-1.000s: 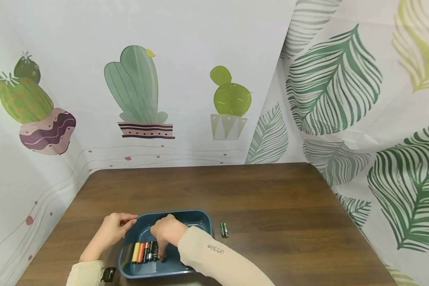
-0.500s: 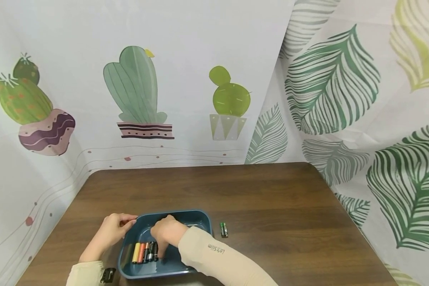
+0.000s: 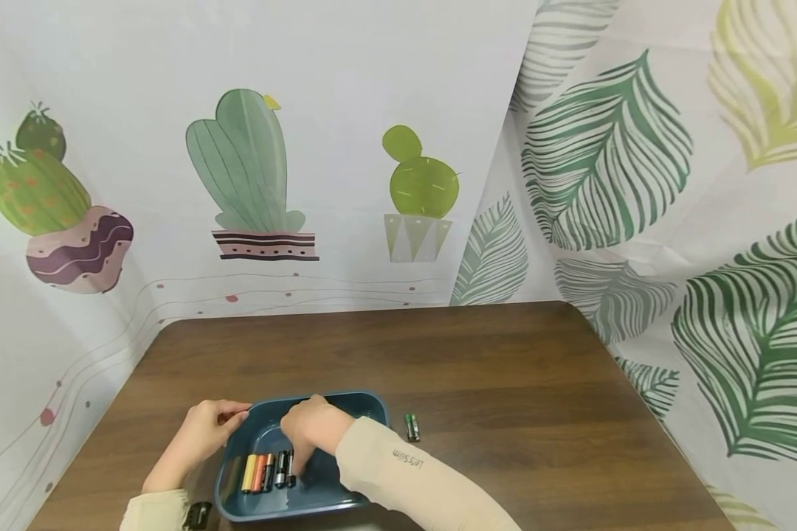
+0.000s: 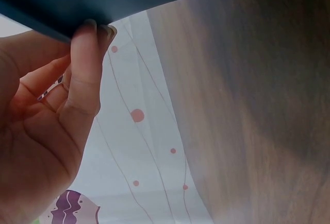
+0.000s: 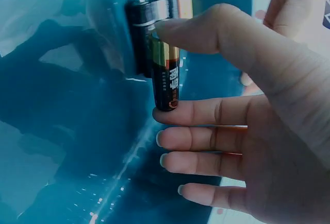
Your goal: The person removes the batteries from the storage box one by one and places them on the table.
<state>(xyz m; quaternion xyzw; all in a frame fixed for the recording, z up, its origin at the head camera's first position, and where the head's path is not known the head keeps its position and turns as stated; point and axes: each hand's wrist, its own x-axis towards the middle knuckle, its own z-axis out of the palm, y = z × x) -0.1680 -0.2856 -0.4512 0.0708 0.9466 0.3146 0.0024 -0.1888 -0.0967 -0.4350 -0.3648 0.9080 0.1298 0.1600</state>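
Note:
A blue tray point(image 3: 328, 487) lies on the table with a row of batteries near its left side: a yellow battery point(image 3: 249, 473), an orange battery point(image 3: 259, 473) and darker ones. My left hand point(image 3: 202, 435) pinches the tray's far left corner; in the left wrist view, thumb and fingers meet at the tray's rim point(image 4: 113, 0). Inside the tray, my right hand point(image 3: 312, 424) pinches a black battery with a gold band point(image 5: 166, 72) by its ends, thumb at one and index finger at the other. The other right fingers are extended. Black-and-silver batteries point(image 5: 139, 44) stand just behind it.
Two green-and-black batteries point(image 3: 412, 428) lie side by side on the brown wooden table point(image 3: 505, 413), right of the tray. Behind the table hangs a white cloth point(image 3: 345, 74) printed with cacti and leaves.
A small gap has opened between the dark batteries, the rightmost ones standing slightly further from the rest of the row. The head view has shifted a little. My left hand keeps its hold.

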